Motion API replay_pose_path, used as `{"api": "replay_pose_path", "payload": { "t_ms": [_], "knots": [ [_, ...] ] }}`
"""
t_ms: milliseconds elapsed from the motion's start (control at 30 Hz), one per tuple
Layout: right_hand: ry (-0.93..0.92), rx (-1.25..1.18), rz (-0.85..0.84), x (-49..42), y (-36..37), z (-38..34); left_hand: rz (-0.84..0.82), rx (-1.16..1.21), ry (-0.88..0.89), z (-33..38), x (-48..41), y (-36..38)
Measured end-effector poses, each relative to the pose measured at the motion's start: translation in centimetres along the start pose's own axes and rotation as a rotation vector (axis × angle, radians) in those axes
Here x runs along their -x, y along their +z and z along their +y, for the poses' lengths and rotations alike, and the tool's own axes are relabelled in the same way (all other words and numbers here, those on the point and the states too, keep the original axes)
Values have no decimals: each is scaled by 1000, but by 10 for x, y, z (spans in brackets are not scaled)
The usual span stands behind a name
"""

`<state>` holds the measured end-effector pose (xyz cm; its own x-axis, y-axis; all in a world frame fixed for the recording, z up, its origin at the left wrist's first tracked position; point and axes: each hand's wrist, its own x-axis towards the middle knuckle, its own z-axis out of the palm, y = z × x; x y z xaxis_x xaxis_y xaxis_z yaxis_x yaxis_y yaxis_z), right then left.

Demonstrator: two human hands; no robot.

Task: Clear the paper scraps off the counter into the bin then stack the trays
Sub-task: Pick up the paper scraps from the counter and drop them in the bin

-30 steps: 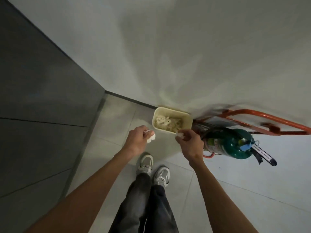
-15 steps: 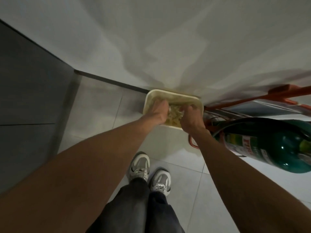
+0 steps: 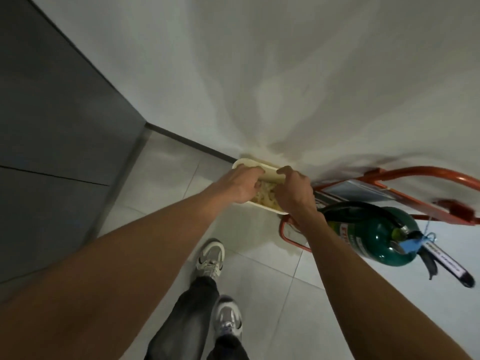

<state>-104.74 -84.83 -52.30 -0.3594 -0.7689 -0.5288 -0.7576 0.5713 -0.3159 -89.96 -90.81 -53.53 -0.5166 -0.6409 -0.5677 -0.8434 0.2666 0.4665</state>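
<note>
A cream rectangular bin [image 3: 270, 174] stands on the floor against the white wall, with crumpled paper scraps [image 3: 265, 197] inside it. Both my hands hover over its opening. My left hand [image 3: 237, 184] covers the bin's left end, its fingers loosely curled down toward the scraps. My right hand [image 3: 294, 194] covers the right end, its fingers bent over the rim. No paper shows in either hand. No counter or trays are in view.
A green gas cylinder [image 3: 374, 237] lies on an orange metal trolley [image 3: 415, 172] just right of the bin. A dark grey panel [image 3: 52, 126] runs along the left. My shoes [image 3: 211, 258] stand on the pale tiled floor [image 3: 272, 294] below the bin.
One second ago each hand held a white scrap short of the bin. Both hands then dipped into the bin, and now they sit slightly higher with no scrap visible.
</note>
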Motion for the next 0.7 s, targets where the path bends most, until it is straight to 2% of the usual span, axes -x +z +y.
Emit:
{"api": "replay_pose_path", "payload": {
  "t_ms": [167, 433, 567, 700],
  "knots": [
    [-209, -73, 108, 97, -80, -52, 248, 17, -30, 36, 122, -88],
    [-610, -71, 168, 282, -213, -146, 602, 89, -125, 61, 376, -209],
    [-753, -98, 199, 365, -258, -194, 803, 112, -217, 71, 497, -238],
    [-891, -110, 136, 449, -279, -244, 979, 135, -338, 68, 615, -241]
  ]
}}
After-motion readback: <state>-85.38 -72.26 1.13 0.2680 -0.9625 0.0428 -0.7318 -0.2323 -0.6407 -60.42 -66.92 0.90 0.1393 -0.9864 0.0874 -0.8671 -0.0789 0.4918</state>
